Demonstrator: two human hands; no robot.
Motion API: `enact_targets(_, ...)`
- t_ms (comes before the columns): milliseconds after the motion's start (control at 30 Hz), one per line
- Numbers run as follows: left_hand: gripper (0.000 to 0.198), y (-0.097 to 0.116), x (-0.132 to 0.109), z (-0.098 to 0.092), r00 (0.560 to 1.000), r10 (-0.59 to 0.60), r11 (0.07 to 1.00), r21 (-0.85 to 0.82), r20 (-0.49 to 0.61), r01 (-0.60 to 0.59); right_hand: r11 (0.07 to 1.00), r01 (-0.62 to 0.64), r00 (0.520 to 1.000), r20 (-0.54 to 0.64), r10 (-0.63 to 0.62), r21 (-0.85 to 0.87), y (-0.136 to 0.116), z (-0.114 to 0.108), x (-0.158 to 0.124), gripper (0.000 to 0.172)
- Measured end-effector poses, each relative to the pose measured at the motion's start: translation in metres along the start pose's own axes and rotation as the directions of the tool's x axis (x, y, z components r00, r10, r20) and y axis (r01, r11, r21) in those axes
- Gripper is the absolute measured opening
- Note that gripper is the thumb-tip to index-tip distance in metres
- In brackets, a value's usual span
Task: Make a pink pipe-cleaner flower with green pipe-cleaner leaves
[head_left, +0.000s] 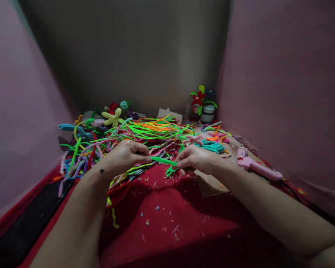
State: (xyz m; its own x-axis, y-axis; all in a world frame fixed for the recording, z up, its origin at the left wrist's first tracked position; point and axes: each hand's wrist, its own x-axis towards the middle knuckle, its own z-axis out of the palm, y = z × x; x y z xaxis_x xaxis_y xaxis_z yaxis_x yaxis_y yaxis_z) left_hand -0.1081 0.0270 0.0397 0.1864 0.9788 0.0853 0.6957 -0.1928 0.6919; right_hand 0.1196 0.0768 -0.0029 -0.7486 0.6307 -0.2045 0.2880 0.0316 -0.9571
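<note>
A green pipe cleaner (163, 160) is stretched between my two hands above the red cloth. My left hand (130, 155) pinches its left end between thumb and fingers. At the other end, my right hand (197, 160) is closed on the same pipe cleaner. Below and beside the right fingers shows a curled green pipe cleaner piece (171, 171); whether it joins the held one I cannot tell. Just beyond both hands lies a big heap of coloured pipe cleaners (153, 128), mostly green and orange on top.
A pink glue gun (257, 167) rests at the right, near cardboard (210, 185). Finished pipe-cleaner flowers (112, 118) stand at the back left, with a red flower (198, 97) by a lidded jar (208, 113). Scraps dot the red cloth (162, 238). A black flat object (30, 219) lies left.
</note>
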Motion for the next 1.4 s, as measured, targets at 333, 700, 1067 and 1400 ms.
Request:
enact_targets(333,0.015,0.004,-0.006,-0.008,0.986,-0.009,0.985,-0.169,-0.164,-0.019,0.982,0.031,0.966,-0.248,-0.077,-0.186,-0.013,-0.001,-0.012,0.025)
enact_targets(700,0.011,0.009,-0.004,0.0,0.94,0.049,0.995,-0.069,-0.338,-0.076,0.961,0.087,0.995,0.02,-0.096,0.261,-0.023,-0.01,-0.03,0.021)
enact_targets(1067,0.015,0.002,0.001,0.002,0.927,0.027,1.0,-0.002,-0.373,-0.03,0.962,0.148,0.937,-0.278,-0.21,-0.229,-0.017,-0.013,-0.029,0.028)
enact_targets(1400,0.016,0.013,0.002,0.022,0.915,-0.086,0.914,-0.397,-0.394,-0.085,0.94,0.238,0.773,-0.539,-0.335,-0.243,-0.04,-0.024,-0.051,0.024)
